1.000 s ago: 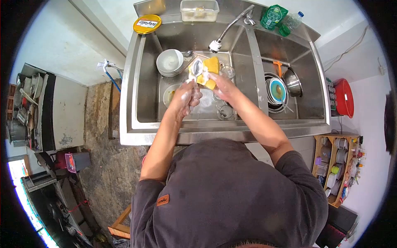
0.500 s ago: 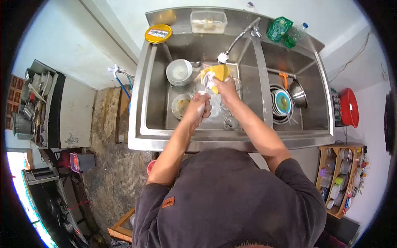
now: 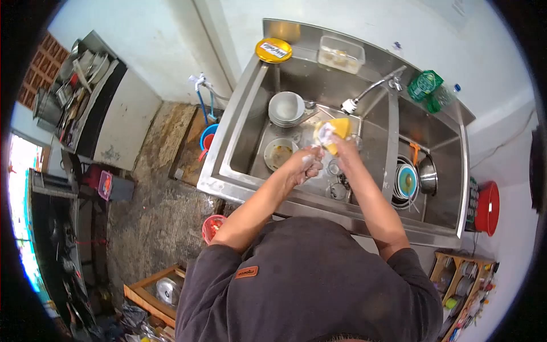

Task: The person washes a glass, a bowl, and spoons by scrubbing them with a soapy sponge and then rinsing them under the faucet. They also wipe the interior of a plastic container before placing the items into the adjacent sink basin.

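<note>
My right hand (image 3: 346, 150) is closed on a foamy yellow sponge (image 3: 341, 126) above the left sink basin (image 3: 256, 145). Just left of it, my left hand (image 3: 307, 166) is curled into a fist with suds on it; what its fingers grip is too small to make out. Beyond my left hand stands a stack of white bowls (image 3: 286, 108). Nearer to it lies a bowl with food residue (image 3: 279, 154). Clear glasses (image 3: 338, 191) sit in the basin below my right hand.
A faucet (image 3: 373, 91) reaches over the basin. The right basin holds stacked plates (image 3: 405, 181) and a metal pot (image 3: 427, 175). On the back ledge are a yellow lid (image 3: 273, 51), a plastic container (image 3: 341, 55) and a green packet (image 3: 424, 85).
The whole view has turned and shifted, so the sink now appears tilted and farther right. Both hands stay close together over the left basin, the sponge still in my right hand.
</note>
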`<state>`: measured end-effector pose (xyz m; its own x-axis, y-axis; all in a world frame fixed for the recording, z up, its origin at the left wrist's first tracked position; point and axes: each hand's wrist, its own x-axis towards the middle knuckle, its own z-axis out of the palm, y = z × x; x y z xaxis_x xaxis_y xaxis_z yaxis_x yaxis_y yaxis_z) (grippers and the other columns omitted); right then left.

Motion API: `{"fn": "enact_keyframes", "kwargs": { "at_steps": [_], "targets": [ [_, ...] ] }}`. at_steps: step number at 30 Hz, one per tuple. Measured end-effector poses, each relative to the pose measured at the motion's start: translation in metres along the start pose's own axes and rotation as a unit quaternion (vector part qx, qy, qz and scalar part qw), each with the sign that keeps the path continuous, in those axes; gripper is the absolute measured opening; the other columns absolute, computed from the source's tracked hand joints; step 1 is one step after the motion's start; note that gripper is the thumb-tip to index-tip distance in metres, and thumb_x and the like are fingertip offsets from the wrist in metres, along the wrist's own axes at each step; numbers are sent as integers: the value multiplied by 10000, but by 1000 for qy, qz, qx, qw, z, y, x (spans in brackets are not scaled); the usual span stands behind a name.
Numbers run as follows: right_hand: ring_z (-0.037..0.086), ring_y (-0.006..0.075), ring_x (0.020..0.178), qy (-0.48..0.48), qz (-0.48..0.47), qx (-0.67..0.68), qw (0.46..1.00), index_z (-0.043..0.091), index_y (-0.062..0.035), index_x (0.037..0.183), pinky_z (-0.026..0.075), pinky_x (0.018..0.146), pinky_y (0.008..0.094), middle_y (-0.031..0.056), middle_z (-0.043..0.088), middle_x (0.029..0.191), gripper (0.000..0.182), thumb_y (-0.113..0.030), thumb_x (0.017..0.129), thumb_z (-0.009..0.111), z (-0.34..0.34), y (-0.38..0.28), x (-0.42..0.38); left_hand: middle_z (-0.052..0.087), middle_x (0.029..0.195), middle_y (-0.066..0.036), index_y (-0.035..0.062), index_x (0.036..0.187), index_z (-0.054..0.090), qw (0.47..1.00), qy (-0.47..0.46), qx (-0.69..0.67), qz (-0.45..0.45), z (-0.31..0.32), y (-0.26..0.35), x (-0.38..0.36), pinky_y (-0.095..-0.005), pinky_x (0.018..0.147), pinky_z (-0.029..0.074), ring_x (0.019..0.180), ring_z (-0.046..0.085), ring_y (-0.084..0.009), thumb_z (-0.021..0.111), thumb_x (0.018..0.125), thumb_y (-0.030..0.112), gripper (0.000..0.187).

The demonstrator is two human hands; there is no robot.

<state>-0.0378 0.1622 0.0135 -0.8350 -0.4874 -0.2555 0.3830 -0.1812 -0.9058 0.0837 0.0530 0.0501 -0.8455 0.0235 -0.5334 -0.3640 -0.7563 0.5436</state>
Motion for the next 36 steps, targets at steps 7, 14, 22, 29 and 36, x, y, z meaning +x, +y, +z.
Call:
{"fn": "enact_keyframes", "kwargs": {
  "at_steps": [7,14,22,29,36],
  "targets": [
    [662,161,858,21,-2,-32,999,623,-20,1101,520,740,295,51,675,994,259,-58,848,660,0,5,3,367,648,56,110,886,491,999,-30,-2,11,-10,-2,8,-221,347,174,464,308,-59,430,1021,272,219],
    [665,172,856,31,-29,-45,998,611,-1,1113,526,727,298,67,676,997,293,-42,829,668,12,0,16,331,587,63,126,887,497,1000,-19,8,-21,-15,3,10,-244,332,151,401,258,-65,427,1018,292,222],
    [661,164,818,79,-30,-99,992,628,3,1062,515,704,303,71,680,955,257,-52,818,689,24,-14,-1,335,605,55,106,894,501,999,-7,36,7,-12,12,2,-234,358,144,436,257,-65,426,1023,288,236],
    [680,260,920,69,-269,-361,891,655,-48,1094,520,791,348,128,700,1007,328,-98,775,714,11,-46,-12,357,618,46,83,927,506,996,17,74,41,-12,16,13,-241,368,187,450,307,-72,440,1007,239,187],
    [588,326,1089,-33,-429,-564,705,623,-101,1198,488,933,399,142,617,1157,553,18,659,656,12,-47,-15,356,614,38,81,943,506,987,21,140,73,0,14,23,-250,374,223,455,318,-75,434,985,194,141]
  ]
}}
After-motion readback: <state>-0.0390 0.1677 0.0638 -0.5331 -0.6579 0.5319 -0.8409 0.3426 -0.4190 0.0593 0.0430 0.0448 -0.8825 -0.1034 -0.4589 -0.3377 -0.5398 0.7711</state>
